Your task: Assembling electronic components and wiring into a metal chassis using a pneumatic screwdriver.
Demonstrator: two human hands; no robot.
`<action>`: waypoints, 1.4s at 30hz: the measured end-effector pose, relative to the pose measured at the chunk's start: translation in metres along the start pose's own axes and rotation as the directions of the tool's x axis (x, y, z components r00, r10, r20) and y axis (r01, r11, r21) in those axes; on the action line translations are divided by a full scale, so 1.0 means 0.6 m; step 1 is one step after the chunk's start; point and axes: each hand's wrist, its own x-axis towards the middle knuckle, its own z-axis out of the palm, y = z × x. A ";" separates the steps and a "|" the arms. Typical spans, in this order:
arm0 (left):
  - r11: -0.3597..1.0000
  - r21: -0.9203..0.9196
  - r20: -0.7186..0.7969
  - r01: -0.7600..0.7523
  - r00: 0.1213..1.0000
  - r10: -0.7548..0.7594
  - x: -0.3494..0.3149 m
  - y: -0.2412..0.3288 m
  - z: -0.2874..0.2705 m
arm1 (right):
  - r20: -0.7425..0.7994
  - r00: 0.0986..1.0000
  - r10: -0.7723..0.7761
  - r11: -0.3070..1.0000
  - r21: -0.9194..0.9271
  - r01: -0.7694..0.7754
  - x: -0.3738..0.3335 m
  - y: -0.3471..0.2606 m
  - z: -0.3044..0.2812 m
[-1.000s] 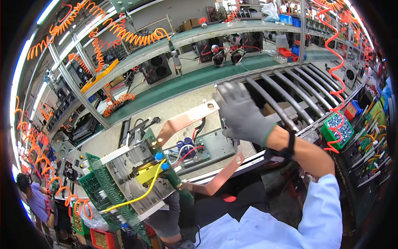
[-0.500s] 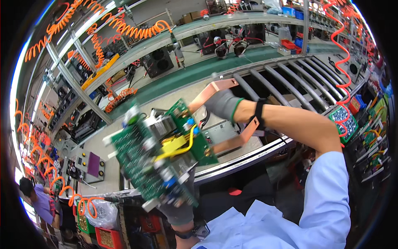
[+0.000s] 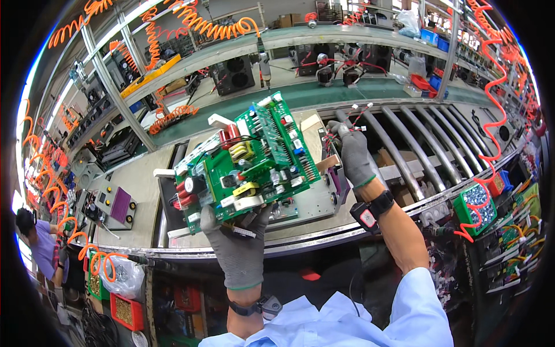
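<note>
My left hand [image 3: 236, 251], in a grey glove, grips the near edge of a large green circuit board assembly [image 3: 228, 179]. Its component side faces up, with a yellow-wound coil, capacitors and a smaller upright board on it. The assembly is tilted over the bench; part of my left fingers is hidden beneath it. My gloved right hand [image 3: 355, 155] is closed on thin red and black wires [image 3: 359, 122] with small white connectors, right of the board. Below the board shows a flat metal chassis [image 3: 315, 202] with a purple end panel [image 3: 340, 186]. The end of a copper bar [image 3: 328, 162] sticks out beside the board.
A roller conveyor [image 3: 416, 150] runs to the right. A screwdriver [image 3: 265, 72] hangs from an orange coiled hose at the back. To the left stands a purple-and-grey device [image 3: 120, 208]. A green bin of screws [image 3: 475, 208] sits at right. Another person [image 3: 43, 237] is at far left.
The board assembly has been turned so its component side faces up, over the chassis. My right hand has left the copper bar's side and now holds the thin wires.
</note>
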 end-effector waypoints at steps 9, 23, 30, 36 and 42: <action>0.984 0.180 -0.087 0.000 0.996 0.016 0.026 0.002 -0.008 | 0.007 1.000 -0.026 0.999 -0.024 0.027 -0.012 -0.004 -0.022; 0.970 0.242 -0.062 -0.014 0.998 0.030 0.061 -0.066 -0.031 | -0.010 1.000 -0.018 0.998 0.064 0.019 -0.010 0.002 -0.027; 0.932 0.363 -0.007 -0.015 1.000 0.018 0.058 -0.098 -0.018 | -0.032 0.998 -0.056 0.991 -0.120 0.051 -0.007 0.005 -0.028; 0.936 0.344 -0.082 0.072 0.996 -0.046 0.063 -0.110 -0.025 | 0.011 0.997 -0.074 0.997 -0.010 0.074 -0.003 0.011 -0.037; 0.931 0.339 -0.209 0.137 0.976 -0.068 0.082 -0.117 -0.057 | -0.030 1.000 -0.003 0.999 0.048 0.004 -0.001 0.010 -0.036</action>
